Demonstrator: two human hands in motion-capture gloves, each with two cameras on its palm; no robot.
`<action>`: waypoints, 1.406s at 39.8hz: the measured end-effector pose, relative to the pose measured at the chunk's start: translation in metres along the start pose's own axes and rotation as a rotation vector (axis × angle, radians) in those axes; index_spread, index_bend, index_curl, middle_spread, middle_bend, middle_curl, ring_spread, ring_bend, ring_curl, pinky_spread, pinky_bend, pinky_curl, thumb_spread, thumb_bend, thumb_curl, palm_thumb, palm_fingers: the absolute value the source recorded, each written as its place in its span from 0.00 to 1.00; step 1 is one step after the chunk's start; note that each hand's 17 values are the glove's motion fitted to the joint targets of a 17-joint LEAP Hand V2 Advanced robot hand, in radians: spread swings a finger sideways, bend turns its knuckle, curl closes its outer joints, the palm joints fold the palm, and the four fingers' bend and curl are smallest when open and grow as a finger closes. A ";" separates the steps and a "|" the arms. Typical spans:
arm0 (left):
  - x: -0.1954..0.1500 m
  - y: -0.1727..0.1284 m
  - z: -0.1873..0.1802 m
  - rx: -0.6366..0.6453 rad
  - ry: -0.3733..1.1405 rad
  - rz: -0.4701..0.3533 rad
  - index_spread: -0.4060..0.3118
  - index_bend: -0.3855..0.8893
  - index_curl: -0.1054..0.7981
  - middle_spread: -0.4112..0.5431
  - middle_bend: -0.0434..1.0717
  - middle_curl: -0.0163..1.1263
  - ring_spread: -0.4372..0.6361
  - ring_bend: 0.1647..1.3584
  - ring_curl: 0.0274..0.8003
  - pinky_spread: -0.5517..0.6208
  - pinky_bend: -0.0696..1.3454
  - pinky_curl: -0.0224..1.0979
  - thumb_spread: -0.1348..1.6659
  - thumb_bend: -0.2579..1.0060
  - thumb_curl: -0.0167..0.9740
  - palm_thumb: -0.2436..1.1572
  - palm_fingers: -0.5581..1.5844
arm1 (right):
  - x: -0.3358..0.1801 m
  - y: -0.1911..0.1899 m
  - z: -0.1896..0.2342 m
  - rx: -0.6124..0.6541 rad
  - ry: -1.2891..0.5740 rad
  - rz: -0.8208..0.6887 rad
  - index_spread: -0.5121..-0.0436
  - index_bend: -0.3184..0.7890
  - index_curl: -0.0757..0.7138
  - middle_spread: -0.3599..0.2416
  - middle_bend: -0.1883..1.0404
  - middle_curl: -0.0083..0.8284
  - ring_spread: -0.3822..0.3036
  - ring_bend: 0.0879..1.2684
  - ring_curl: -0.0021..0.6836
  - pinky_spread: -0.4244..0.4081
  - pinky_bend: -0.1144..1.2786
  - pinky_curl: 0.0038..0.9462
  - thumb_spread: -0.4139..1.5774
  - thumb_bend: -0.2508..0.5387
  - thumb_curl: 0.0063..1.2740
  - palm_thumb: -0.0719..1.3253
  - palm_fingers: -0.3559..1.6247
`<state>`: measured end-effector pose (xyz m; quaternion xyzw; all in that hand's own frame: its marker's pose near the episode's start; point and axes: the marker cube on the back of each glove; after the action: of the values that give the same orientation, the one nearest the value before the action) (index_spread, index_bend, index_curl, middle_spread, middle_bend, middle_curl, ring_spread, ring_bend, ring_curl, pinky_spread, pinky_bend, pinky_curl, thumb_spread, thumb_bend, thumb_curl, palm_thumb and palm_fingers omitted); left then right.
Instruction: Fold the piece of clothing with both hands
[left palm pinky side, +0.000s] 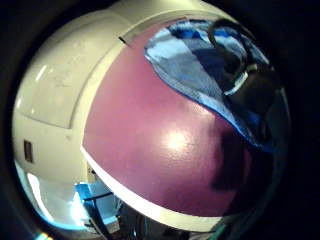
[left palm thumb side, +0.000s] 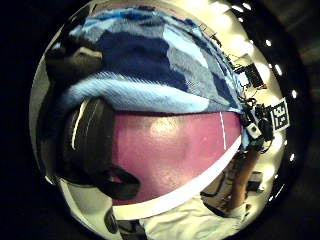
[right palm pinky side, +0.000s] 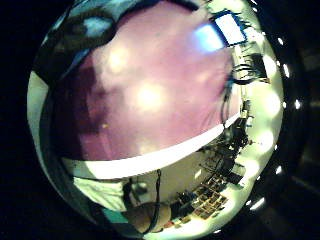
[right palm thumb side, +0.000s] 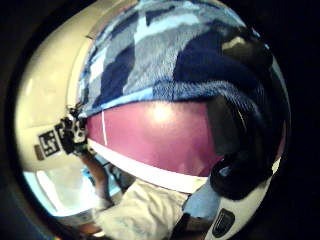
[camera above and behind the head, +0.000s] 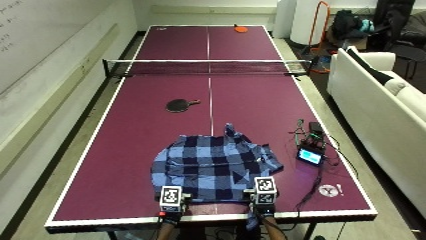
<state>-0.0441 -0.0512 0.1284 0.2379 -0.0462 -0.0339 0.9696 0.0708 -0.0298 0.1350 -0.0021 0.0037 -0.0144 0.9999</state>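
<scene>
My left hand (camera above and behind the head: 170, 206) pinches the shirt's (camera above and behind the head: 212, 166) near hem, fingers (left palm thumb side: 90, 145) curled round the edge. The shirt lies spread on the table (camera above and behind the head: 133, 145) just beyond both hands. My right hand (camera above and behind the head: 263, 204) grips the same hem further right, fingers (right palm thumb side: 235, 150) curled over the cloth. A paddle (camera above and behind the head: 180, 104) lies well beyond the shirt.

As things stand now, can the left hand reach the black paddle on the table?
Probably not without letting go: the left hand grips the shirt hem at the near edge, and the paddle lies well beyond the shirt.
</scene>
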 end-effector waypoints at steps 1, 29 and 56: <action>0.003 0.006 -0.006 -0.005 0.007 0.007 0.32 0.57 0.42 0.36 0.22 0.30 0.41 0.40 0.31 0.55 0.39 0.30 0.76 0.24 0.25 0.33 0.57 | 0.003 -0.002 0.001 0.044 0.027 -0.009 0.33 0.54 0.47 0.39 0.32 0.40 0.47 0.22 0.36 0.68 0.35 0.32 0.86 0.42 0.20 0.49 0.44; -0.021 -0.060 -0.152 -0.399 -0.035 0.086 0.09 0.46 0.57 0.02 0.55 0.47 0.04 0.48 0.49 0.21 0.19 0.33 0.76 0.27 0.29 0.57 0.89 | -0.006 -0.077 -0.199 -0.053 0.162 -0.125 0.37 0.39 0.47 0.14 0.47 0.55 0.15 0.55 0.65 0.07 0.45 0.41 0.81 0.45 0.22 0.71 0.85; -0.024 -0.163 -0.071 -0.071 -0.102 -0.106 0.18 0.36 0.59 0.08 0.44 0.47 0.10 0.46 0.54 0.32 0.24 0.41 0.79 0.22 0.26 0.61 0.69 | -0.035 -0.196 -0.157 0.091 0.036 0.121 0.32 0.39 0.53 0.12 0.40 0.55 0.16 0.42 0.63 0.28 0.41 0.42 0.78 0.26 0.18 0.58 0.62</action>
<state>-0.0673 -0.1610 -0.0114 0.2035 -0.0817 -0.0991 0.9706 0.0285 -0.2250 -0.0214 0.0436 0.0210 0.0459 0.9978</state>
